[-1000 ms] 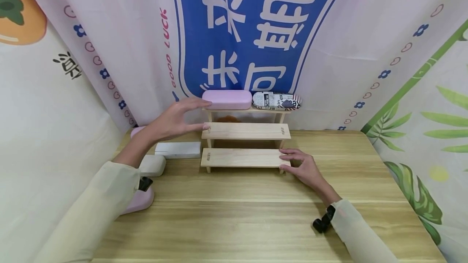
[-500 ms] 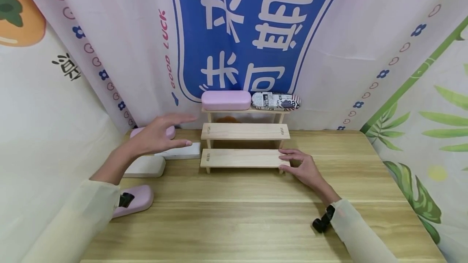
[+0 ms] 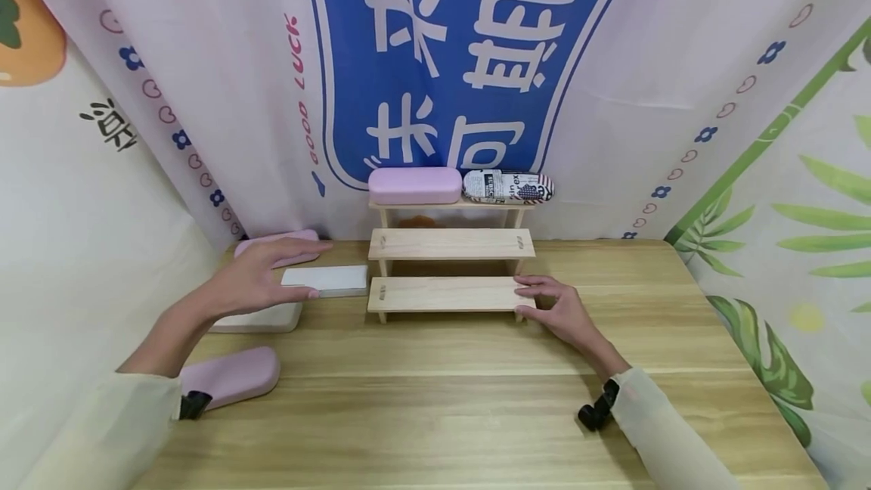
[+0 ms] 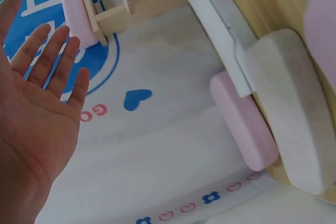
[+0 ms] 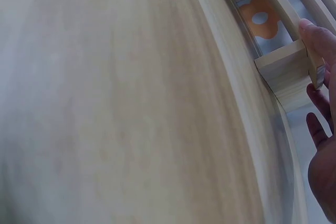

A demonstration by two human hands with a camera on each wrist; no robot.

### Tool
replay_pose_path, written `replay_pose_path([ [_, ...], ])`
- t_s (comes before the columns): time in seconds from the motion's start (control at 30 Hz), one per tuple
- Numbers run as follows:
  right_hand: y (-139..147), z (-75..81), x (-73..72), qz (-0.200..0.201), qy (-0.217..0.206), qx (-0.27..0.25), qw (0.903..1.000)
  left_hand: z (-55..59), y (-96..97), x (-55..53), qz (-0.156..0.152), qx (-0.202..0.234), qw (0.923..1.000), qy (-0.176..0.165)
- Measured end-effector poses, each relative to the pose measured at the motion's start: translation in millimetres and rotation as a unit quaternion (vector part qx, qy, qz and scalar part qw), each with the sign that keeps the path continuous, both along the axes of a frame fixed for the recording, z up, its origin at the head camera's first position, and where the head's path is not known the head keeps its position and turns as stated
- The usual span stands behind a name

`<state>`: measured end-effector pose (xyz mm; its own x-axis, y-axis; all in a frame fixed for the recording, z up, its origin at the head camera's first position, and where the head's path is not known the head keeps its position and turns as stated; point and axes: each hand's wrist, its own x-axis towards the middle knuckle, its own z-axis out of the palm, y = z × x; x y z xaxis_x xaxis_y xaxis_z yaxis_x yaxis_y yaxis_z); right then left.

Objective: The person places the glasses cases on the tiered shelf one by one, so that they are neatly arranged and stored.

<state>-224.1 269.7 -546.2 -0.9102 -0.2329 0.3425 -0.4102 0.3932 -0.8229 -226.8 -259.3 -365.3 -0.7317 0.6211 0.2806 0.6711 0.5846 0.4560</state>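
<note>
My left hand hangs in the air, thumb and fingers spread wide. The white box lies on the table just right of that thumb's tip; below the thumb is the cream case, and past my left fingers the far pink case. The near pink case lies closer to me, by my left wrist. My right hand grips the rack by its bottom step's right end. Up beyond those fingers, the top step bears the upper pink case and the printed case.
</note>
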Motion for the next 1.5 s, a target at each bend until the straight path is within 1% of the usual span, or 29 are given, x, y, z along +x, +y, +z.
replay_pose_path([
  [0.17,-0.5,-0.6,-0.7,0.010,0.007,-0.004,0.9999,-8.4,-15.4,8.5,0.011,-0.004,0.9998,-0.018],
  [0.33,-1.3,-0.4,-1.0,0.023,0.019,-0.010,0.9995,-19.5,-36.0,17.4,0.013,0.010,0.9993,-0.034],
  [0.47,-2.0,-0.3,-1.4,0.022,0.019,-0.009,0.9995,-28.6,-51.2,25.8,0.022,0.021,0.9991,-0.030],
  [0.57,-2.6,-0.6,-2.0,0.019,0.019,-0.007,0.9996,-35.1,-60.2,31.0,0.029,0.026,0.9991,-0.016],
  [0.67,-3.2,-0.6,-2.1,0.016,0.024,-0.007,0.9995,-41.6,-68.4,36.2,0.042,0.019,0.9989,-0.004],
  [0.73,-3.9,0.5,-1.2,0.015,0.026,-0.008,0.9995,-44.8,-72.5,40.4,0.054,0.015,0.9984,-0.007],
  [0.83,-6.0,6.4,2.8,0.013,0.021,-0.012,0.9996,-50.5,-78.2,45.9,0.064,0.007,0.9978,-0.018],
  [0.93,-9.0,17.3,9.3,0.015,0.013,-0.018,0.9996,-57.9,-82.0,50.5,0.066,0.003,0.9975,-0.026],
  [1.0,-10.2,21.7,12.2,0.014,0.014,-0.016,0.9997,-63.8,-84.9,53.3,0.068,0.001,0.9971,-0.034],
  [1.13,-3.9,9.7,5.3,0.014,0.016,-0.015,0.9997,-74.0,-92.0,57.2,0.075,-0.002,0.9962,-0.044],
  [1.23,-0.6,-0.5,-1.1,0.012,0.013,-0.016,0.9997,-79.2,-97.2,59.2,0.073,-0.001,0.9968,-0.034],
  [1.37,-3.0,0.4,-0.3,0.006,0.011,-0.015,0.9998,-86.7,-103.2,62.0,0.064,0.007,0.9976,-0.024],
  [1.5,-2.0,-1.2,-0.1,0.009,0.014,-0.015,0.9997,-96.0,-110.1,65.8,0.056,0.009,0.9983,-0.015],
])
